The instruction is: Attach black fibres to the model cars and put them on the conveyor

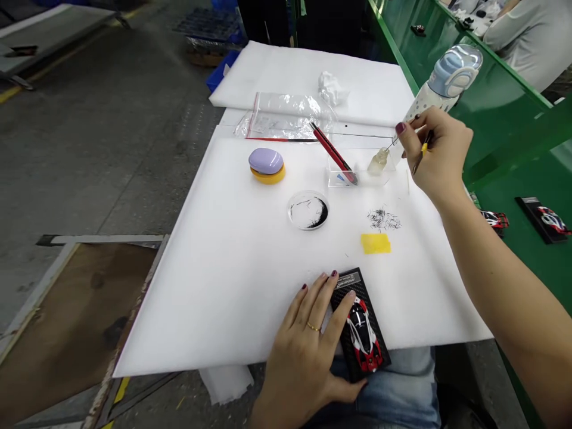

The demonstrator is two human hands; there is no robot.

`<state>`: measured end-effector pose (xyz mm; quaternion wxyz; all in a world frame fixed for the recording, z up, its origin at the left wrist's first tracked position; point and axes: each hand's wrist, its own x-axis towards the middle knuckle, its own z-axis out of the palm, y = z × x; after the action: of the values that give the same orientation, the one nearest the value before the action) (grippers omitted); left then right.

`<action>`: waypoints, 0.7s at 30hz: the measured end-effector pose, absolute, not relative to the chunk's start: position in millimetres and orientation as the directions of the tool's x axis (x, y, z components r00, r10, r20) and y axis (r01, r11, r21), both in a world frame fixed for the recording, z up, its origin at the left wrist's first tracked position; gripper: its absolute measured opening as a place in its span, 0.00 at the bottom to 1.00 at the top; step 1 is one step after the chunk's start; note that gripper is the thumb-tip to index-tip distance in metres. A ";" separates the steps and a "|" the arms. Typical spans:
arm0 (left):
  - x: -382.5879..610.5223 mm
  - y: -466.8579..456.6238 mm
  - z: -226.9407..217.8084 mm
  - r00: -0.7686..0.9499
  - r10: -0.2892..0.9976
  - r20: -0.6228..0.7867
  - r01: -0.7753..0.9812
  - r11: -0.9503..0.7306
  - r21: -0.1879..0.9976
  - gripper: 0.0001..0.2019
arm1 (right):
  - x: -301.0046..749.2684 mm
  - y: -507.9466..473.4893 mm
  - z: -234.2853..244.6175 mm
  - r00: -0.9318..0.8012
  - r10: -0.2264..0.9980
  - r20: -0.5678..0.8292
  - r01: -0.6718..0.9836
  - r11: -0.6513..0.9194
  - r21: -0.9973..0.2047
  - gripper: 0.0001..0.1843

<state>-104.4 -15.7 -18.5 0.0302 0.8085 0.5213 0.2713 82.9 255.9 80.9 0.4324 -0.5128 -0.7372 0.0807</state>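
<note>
My left hand (308,345) rests on a red, white and black toy car (363,341), steadying it and its black base (353,286) at the near edge of the white foam sheet (232,280). My right hand (435,155) is raised at the far right and pinches a thin needle-like tool, whose tip reaches toward a small glue bottle (379,161) in a clear tray (361,173). A red and black pen (333,154) leans in that tray. A pile of tiny black parts (383,219) and a yellow pad (375,243) lie between the hands.
A round clear dish (308,210) holds black slivers. A purple and yellow case (267,165), a clear zip bag (286,116) and crumpled paper (331,89) lie farther back. A blue and white bottle (442,80) stands by the green bench (513,149), which carries more toy cars (552,219). Another person's sleeve (531,36) shows top right.
</note>
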 end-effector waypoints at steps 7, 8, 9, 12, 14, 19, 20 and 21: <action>-104.2 -15.1 -17.6 0.313 0.862 0.399 0.831 -0.452 0.324 0.48 | 91.5 170.1 65.1 -0.294 0.899 0.325 0.389 0.423 -0.818 0.34; -104.2 -14.9 -17.3 0.314 0.861 0.400 0.831 -0.453 0.323 0.48 | 89.3 157.2 62.3 -0.406 0.891 0.204 0.399 0.374 -0.837 0.29; -104.2 -14.8 -17.0 0.315 0.860 0.401 0.831 -0.454 0.322 0.48 | 86.4 147.0 59.5 -0.485 0.869 0.100 0.425 0.334 -0.841 0.23; -104.3 -14.6 -16.2 0.316 0.862 0.396 0.834 -0.451 0.317 0.49 | 75.4 133.6 51.3 -0.513 0.857 -0.047 0.516 0.264 -0.815 0.11; -104.4 -14.6 -15.6 0.318 0.865 0.387 0.838 -0.448 0.313 0.49 | 69.1 134.2 45.9 -0.439 0.898 -0.033 0.558 0.243 -0.794 0.11; -104.6 -14.5 -14.5 0.321 0.867 0.381 0.836 -0.449 0.315 0.47 | 60.9 136.8 35.9 -0.338 0.941 0.035 0.543 0.225 -0.809 0.09; -104.6 -14.5 -14.5 0.321 0.866 0.384 0.834 -0.451 0.318 0.47 | 60.4 136.5 35.0 -0.333 0.942 0.041 0.537 0.225 -0.813 0.09; -104.7 -14.5 -14.7 0.321 0.865 0.385 0.832 -0.452 0.322 0.46 | 60.2 136.0 34.5 -0.328 0.944 0.047 0.530 0.225 -0.818 0.09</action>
<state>-104.7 -14.5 -14.7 0.0324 0.8120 0.5224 0.2582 60.2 136.0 34.5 0.2843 -0.5051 -0.7292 0.3637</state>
